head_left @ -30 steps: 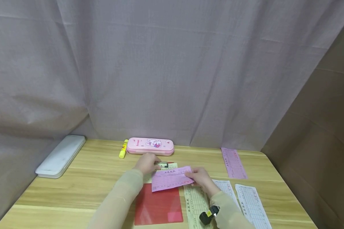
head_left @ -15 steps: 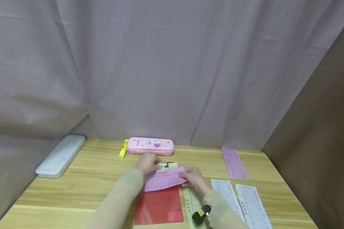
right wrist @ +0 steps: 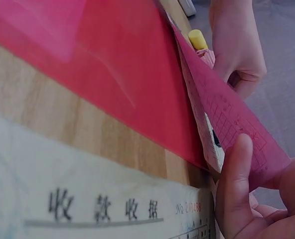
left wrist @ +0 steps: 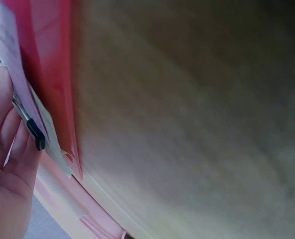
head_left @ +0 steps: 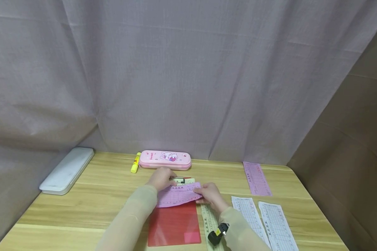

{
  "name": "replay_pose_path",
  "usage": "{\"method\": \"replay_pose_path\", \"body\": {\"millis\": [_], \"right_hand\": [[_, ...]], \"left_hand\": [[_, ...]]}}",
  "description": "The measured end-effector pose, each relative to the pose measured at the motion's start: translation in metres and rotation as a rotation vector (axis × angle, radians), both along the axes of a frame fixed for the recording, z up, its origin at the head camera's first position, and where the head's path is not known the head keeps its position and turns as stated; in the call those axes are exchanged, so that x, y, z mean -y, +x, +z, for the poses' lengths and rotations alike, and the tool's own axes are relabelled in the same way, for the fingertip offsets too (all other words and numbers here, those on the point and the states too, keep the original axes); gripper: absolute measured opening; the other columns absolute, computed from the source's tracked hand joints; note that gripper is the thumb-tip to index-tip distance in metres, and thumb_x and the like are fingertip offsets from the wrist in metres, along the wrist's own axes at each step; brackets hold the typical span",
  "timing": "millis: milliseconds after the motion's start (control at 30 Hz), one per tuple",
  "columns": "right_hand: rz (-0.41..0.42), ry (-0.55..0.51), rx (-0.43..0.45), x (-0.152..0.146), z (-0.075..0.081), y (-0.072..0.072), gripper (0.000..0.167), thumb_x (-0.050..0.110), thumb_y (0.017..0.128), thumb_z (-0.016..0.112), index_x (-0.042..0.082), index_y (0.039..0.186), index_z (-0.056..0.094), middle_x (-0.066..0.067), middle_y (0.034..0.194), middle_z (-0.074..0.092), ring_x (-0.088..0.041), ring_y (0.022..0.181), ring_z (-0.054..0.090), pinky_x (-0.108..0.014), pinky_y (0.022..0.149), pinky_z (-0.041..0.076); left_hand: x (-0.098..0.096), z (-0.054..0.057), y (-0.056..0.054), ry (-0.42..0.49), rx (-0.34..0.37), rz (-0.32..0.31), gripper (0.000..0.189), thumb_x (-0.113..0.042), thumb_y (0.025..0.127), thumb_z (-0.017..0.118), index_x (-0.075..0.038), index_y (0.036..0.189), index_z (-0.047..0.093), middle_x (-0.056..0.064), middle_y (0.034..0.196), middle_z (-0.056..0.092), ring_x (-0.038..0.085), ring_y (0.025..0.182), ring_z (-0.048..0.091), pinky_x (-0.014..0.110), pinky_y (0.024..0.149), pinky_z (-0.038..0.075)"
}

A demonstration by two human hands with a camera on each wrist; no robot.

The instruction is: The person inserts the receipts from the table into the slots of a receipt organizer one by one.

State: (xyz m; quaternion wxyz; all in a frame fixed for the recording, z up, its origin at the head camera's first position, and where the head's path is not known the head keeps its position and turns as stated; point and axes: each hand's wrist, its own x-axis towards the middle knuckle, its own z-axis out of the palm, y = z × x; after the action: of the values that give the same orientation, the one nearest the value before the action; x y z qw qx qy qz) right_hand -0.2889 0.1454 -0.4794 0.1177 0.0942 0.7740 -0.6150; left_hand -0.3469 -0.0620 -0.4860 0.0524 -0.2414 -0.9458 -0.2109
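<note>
A red translucent clip folder (head_left: pixel 174 226) lies at the front middle, a pale yellow receipt slip (head_left: pixel 190 181) at its top end. My left hand (head_left: pixel 160 178) pinches the folder's metal clip (left wrist: pixel 36 133), which has black tips. Over the folder's upper part, a pink receipt slip (head_left: pixel 177 196) runs from the clip to my right hand (head_left: pixel 211 196). That hand pinches the slip's right end between thumb and fingers, and the paper bows a little. In the left wrist view, the pink slip's edge sits by the clip, against the yellow paper; its left end is partly hidden by my left hand.
Right of the folder lies another pale yellow slip (head_left: pixel 209 223), partly under my right forearm. Two white slips (head_left: pixel 278 225) and a second pink slip (head_left: pixel 257 178) are farther right. At the back stand a pink pencil case (head_left: pixel 164 159), a yellow glue stick (head_left: pixel 135 162) and a white case (head_left: pixel 67 170).
My right hand has moved left with the pink slip, bringing its left end in by my left hand at the clip. The left hand has stayed in place.
</note>
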Motion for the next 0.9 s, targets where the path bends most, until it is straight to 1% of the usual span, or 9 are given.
{"method": "replay_pose_path", "body": {"millis": [167,200,267,433,533,600,700,767,900], "right_hand": [[-0.004,-0.014,0.0,0.0018,-0.0018,-0.0014,0.009,-0.001,0.085,0.063,-0.007,0.084,0.057,-0.008,0.068,0.061,-0.009,0.047,0.056,-0.021,0.047,0.054],[-0.004,-0.016,0.003,0.0021,-0.0017,-0.0016,0.009,-0.001,0.085,0.063,-0.007,0.084,0.057,-0.008,0.067,0.061,-0.008,0.047,0.056,-0.021,0.047,0.054],[-0.002,-0.024,0.004,0.0027,-0.0022,-0.0019,0.008,-0.001,0.085,0.063,-0.007,0.085,0.057,-0.008,0.067,0.061,-0.009,0.047,0.057,-0.021,0.047,0.054],[0.019,-0.026,-0.005,0.0037,-0.0038,-0.002,0.011,0.0,0.086,0.063,-0.01,0.088,0.058,-0.01,0.069,0.063,-0.01,0.049,0.06,-0.024,0.05,0.056],[0.034,0.004,-0.029,0.0044,-0.0045,-0.0014,0.014,0.001,0.084,0.065,-0.011,0.088,0.059,-0.009,0.069,0.063,-0.011,0.05,0.061,-0.026,0.05,0.056],[0.039,0.05,-0.046,0.0052,-0.0044,-0.0013,0.015,0.003,0.083,0.067,-0.01,0.087,0.06,-0.008,0.067,0.062,-0.011,0.049,0.059,-0.026,0.048,0.056],[0.045,0.12,-0.07,0.0063,-0.0032,-0.0018,0.016,0.006,0.083,0.068,-0.009,0.085,0.062,-0.006,0.064,0.06,-0.009,0.044,0.056,-0.022,0.043,0.053],[0.05,0.159,-0.077,0.0069,-0.0026,-0.0025,0.017,0.008,0.084,0.069,-0.007,0.085,0.061,-0.006,0.063,0.059,-0.008,0.041,0.054,-0.021,0.041,0.051],[0.063,0.215,-0.092,0.0084,-0.0031,-0.0044,0.017,0.008,0.084,0.069,-0.005,0.081,0.059,-0.007,0.064,0.058,-0.008,0.041,0.054,-0.023,0.041,0.052]], "left_hand": [[0.0004,-0.0006,-0.0008,0.0,0.002,-0.005,0.03,-0.025,0.072,0.081,-0.011,0.098,0.075,0.0,0.094,0.073,0.018,0.095,0.067,0.034,0.089,0.051],[0.0006,-0.0006,-0.0009,-0.008,-0.009,-0.013,0.03,-0.025,0.072,0.081,-0.011,0.098,0.075,0.0,0.093,0.073,0.018,0.094,0.067,0.034,0.088,0.052],[0.0006,-0.0006,-0.001,-0.043,-0.042,-0.034,0.028,-0.026,0.073,0.08,-0.012,0.096,0.075,-0.001,0.091,0.073,0.017,0.091,0.067,0.033,0.086,0.052],[-0.0011,-0.0009,-0.0004,-0.172,-0.15,-0.083,0.018,-0.03,0.076,0.077,-0.016,0.088,0.075,-0.006,0.079,0.071,0.014,0.077,0.065,0.032,0.078,0.053],[-0.0033,-0.0012,0.0006,-0.216,-0.193,-0.089,0.013,-0.028,0.078,0.076,-0.016,0.083,0.073,-0.006,0.075,0.068,0.016,0.075,0.064,0.033,0.077,0.053],[-0.0048,-0.0015,0.0011,-0.232,-0.211,-0.087,0.01,-0.025,0.079,0.075,-0.016,0.08,0.071,-0.005,0.073,0.067,0.017,0.075,0.063,0.034,0.077,0.053],[-0.0062,-0.0015,0.0015,-0.242,-0.219,-0.077,0.008,-0.024,0.08,0.074,-0.016,0.08,0.071,-0.005,0.073,0.066,0.018,0.076,0.063,0.034,0.078,0.053],[-0.0064,-0.0015,0.0015,-0.241,-0.212,-0.068,0.008,-0.024,0.081,0.073,-0.016,0.081,0.071,-0.005,0.073,0.066,0.018,0.077,0.063,0.034,0.078,0.052],[-0.0064,-0.0006,0.0015,-0.226,-0.186,-0.052,0.007,-0.023,0.081,0.074,-0.016,0.082,0.072,-0.005,0.074,0.067,0.018,0.078,0.064,0.034,0.08,0.053]]}}
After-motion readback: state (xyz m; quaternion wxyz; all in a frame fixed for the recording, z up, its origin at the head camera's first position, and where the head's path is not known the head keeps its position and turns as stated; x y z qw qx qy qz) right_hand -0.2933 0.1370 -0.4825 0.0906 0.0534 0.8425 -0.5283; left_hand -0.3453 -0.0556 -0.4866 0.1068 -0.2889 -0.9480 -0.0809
